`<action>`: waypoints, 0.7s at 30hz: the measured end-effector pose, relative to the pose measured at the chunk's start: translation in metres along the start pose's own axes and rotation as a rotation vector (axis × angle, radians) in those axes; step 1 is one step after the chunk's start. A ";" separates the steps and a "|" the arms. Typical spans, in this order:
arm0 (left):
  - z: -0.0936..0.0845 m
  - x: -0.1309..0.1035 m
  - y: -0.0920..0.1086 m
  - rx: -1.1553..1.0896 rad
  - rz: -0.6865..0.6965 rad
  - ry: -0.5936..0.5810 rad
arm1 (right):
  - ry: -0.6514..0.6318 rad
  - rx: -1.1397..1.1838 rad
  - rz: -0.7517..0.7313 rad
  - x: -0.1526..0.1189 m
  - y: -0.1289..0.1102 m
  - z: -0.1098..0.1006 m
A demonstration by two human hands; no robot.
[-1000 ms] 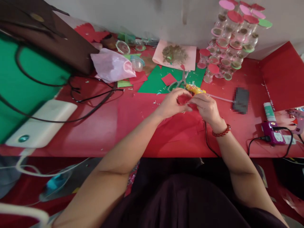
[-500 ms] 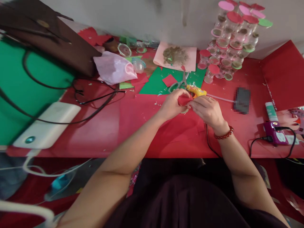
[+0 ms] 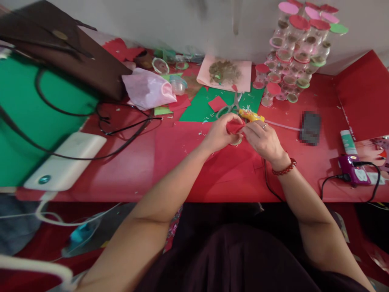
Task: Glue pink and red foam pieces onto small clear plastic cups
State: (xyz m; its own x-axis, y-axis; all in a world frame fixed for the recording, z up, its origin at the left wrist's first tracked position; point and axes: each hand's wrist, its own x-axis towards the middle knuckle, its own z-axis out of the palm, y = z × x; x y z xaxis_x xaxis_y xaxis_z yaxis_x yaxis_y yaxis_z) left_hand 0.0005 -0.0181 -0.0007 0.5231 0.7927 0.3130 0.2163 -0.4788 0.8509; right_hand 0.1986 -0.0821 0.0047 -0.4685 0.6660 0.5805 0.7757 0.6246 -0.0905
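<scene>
My left hand (image 3: 219,133) is curled round a small piece with a red round top (image 3: 234,126); its clear lower rim shows beneath my fingers. My right hand (image 3: 261,138), with a ring and a red bead bracelet, pinches the right edge of the same red piece. Just beyond my fingers lies a yellow glue gun (image 3: 251,115). Grey-handled scissors (image 3: 228,108) and a red paper square (image 3: 216,104) rest on a green sheet (image 3: 194,108).
At the back right stands a stack of clear cups (image 3: 285,55) with coloured discs. A pink sheet (image 3: 245,78) bears brown grains. Left are a white power bank (image 3: 65,162), black cables and a brown bag (image 3: 60,52). A purple device (image 3: 354,169) sits right.
My right hand has shifted slightly left and turned on the red piece. More of the clear rim shows under my left hand. The view has moved a little.
</scene>
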 end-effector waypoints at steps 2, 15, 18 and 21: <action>-0.001 0.000 -0.001 -0.002 -0.004 -0.001 | 0.014 -0.008 -0.003 0.000 0.001 0.002; -0.001 0.002 -0.005 -0.010 0.002 0.019 | 0.125 0.219 0.242 -0.001 -0.001 0.016; -0.001 0.002 -0.003 0.003 0.006 0.010 | 0.114 0.286 0.298 -0.001 -0.002 0.014; -0.002 0.001 0.000 0.012 0.023 0.002 | 0.123 0.319 0.240 -0.002 0.001 0.010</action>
State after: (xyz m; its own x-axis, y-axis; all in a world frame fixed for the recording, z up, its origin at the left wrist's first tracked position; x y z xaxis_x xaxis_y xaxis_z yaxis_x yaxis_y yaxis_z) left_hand -0.0002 -0.0162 0.0000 0.5262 0.7824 0.3332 0.2144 -0.5012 0.8384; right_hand 0.1961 -0.0793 -0.0046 -0.2216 0.7660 0.6034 0.6778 0.5659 -0.4695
